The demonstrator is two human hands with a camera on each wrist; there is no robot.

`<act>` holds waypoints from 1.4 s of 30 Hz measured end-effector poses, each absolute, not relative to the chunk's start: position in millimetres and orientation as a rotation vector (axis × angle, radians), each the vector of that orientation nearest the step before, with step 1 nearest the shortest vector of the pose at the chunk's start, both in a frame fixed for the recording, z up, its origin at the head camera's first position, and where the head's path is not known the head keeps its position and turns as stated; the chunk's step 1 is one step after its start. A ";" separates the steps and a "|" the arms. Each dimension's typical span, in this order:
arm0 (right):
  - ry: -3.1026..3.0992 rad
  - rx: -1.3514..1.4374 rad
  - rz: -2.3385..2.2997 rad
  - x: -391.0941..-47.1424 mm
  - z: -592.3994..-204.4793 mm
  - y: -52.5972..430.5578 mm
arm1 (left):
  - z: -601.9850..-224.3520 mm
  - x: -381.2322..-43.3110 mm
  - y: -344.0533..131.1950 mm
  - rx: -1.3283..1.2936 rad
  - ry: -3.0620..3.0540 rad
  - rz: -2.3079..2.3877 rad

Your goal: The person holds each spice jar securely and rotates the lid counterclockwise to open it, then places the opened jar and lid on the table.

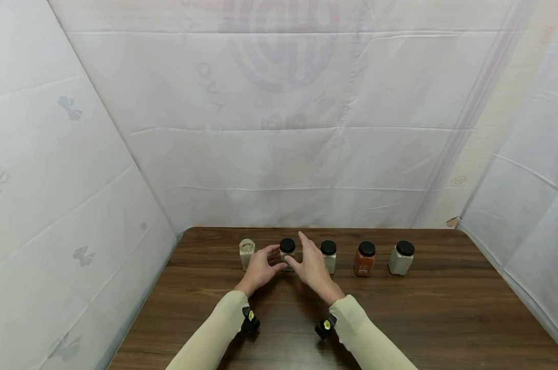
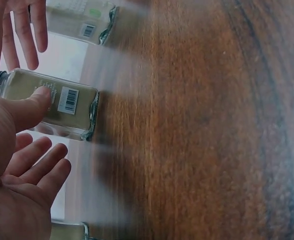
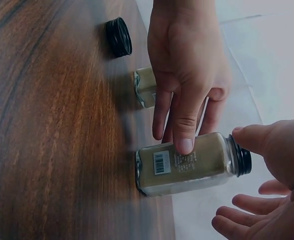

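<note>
Head view: five jars stand in a row at the far edge of the wooden table [image 1: 399, 318], toward 12 o'clock from the person. The second jar [image 1: 287, 253] from the left, black-capped and filled with greenish powder, sits between both hands. At its 9 o'clock, the left hand [image 1: 259, 269] touches its side with thumb and relaxed fingertips. At its 3 o'clock, the right hand [image 1: 312, 264] has fingers spread nearly straight, its thumb reaching to the jar's neck. Neither hand is closed round it. An uncapped jar [image 1: 247, 252] stands at the row's left end, its black lid [image 3: 119, 36] lying on the table nearby. To the right stand a pale jar [image 1: 328, 255], an orange jar [image 1: 364, 258] and a grey jar [image 1: 401, 257].
</note>
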State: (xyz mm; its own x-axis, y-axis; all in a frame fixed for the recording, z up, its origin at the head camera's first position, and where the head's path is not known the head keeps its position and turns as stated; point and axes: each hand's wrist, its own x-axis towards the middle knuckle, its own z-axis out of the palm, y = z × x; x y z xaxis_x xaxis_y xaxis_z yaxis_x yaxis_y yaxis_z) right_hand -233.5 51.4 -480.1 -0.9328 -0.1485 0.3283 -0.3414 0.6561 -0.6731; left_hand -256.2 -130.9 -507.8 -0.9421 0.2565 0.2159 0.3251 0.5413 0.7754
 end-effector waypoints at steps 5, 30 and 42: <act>-2.633 0.392 1.149 -235.2 -481.1 50.1 | -511.3 -260.5 -132.0 -0.507 -2.688 -1.387; -2.562 0.425 1.135 -245.7 -486.7 42.6 | -516.9 -266.3 -130.0 -0.555 -2.666 -1.309; -2.535 0.378 1.185 -247.9 -488.9 38.2 | -515.9 -267.1 -127.8 -0.546 -2.653 -1.394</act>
